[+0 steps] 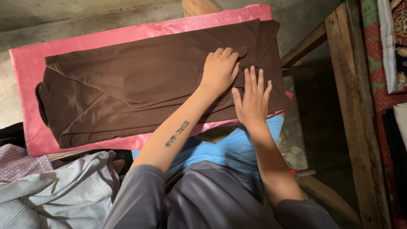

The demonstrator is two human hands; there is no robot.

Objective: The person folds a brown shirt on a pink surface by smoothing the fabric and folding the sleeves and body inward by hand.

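Both hands press flat, fingers released: left hand [219, 70] and right hand [253, 99] on brown trousers [140, 89] over pink cloth [29, 76].

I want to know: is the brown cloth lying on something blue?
No, the brown cloth lies on a pink sheet.

We see a wooden board [199, 6] carrying a pink cloth [76, 42] spread flat. Directly on that pink cloth lies a folded brown garment [140, 85], covering most of its middle.

Wooden frame [339, 63] blocks the right; grey cloth [63, 191] crowds lower left.
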